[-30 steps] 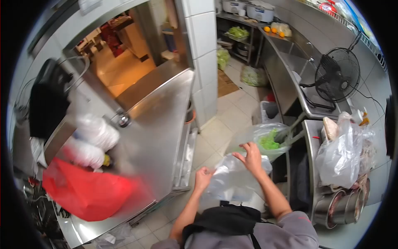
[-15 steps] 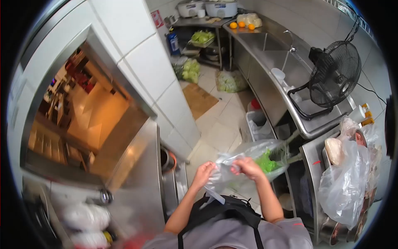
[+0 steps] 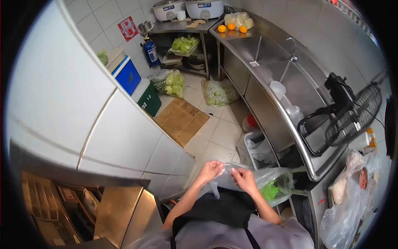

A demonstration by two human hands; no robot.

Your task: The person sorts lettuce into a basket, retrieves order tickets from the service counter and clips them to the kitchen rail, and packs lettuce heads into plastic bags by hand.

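Observation:
My left hand point(image 3: 211, 170) is closed, pinching one edge of a clear plastic bag point(image 3: 225, 181) in front of my waist. A little to the right, my right hand point(image 3: 244, 181) has its fingers closed on the same bag. A loose strip of the plastic hangs below my left hand. Beside my right wrist, clear plastic with something bright green point(image 3: 270, 191) inside shows. Whether this belongs to the held bag, I cannot tell. My black apron point(image 3: 219, 211) lies just below both hands.
A steel sink counter point(image 3: 286, 118) with a black fan point(image 3: 352, 112) runs along the right. Plastic-wrapped food point(image 3: 342, 186) lies at the lower right. Ahead, flattened cardboard point(image 3: 182, 121) and bagged greens point(image 3: 218, 93) lie on the floor. A tiled wall point(image 3: 120, 137) stands left.
My view has swung left and further up the room, showing coolers behind the wall. Both hands stay closed on the bag, close together.

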